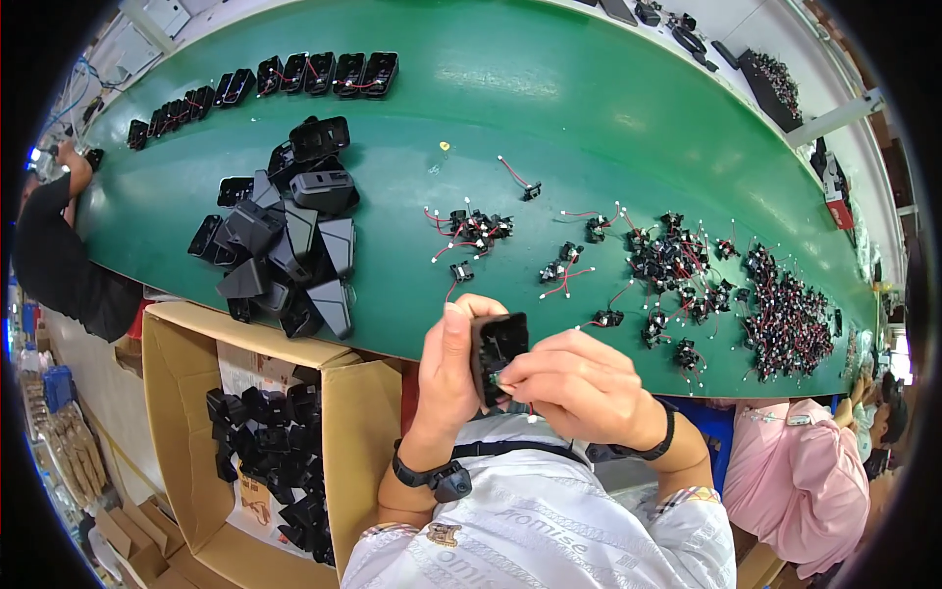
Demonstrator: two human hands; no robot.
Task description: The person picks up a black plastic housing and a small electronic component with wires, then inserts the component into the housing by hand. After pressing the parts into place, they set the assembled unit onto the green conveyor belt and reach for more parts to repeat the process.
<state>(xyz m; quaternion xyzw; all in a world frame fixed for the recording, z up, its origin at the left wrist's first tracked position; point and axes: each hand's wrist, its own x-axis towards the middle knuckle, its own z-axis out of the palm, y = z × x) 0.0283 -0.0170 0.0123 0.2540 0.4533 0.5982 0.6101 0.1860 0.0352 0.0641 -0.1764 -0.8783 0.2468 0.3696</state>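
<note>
My left hand point(449, 368) is closed round a black plastic housing point(509, 335), its hollow side turned toward my right hand. The fingertips of my right hand point(579, 385) are pinched together at the lower part of that housing. They hold a small wired part, mostly hidden by the fingers; its white connector point(533, 419) dangles below them. On the green table beyond lie small black parts with red and black leads, among them a small cluster point(476, 232) and a single wired part point(531, 190). Left of my hands is a heap of dark grey housings point(291, 239).
A row of black housings with wires point(317, 74) lines the far left of the green table point(442, 108). Large piles of wired parts point(785, 319) spread to the right. An open cardboard box point(182, 442) of black pieces stands at my left. People sit on both sides.
</note>
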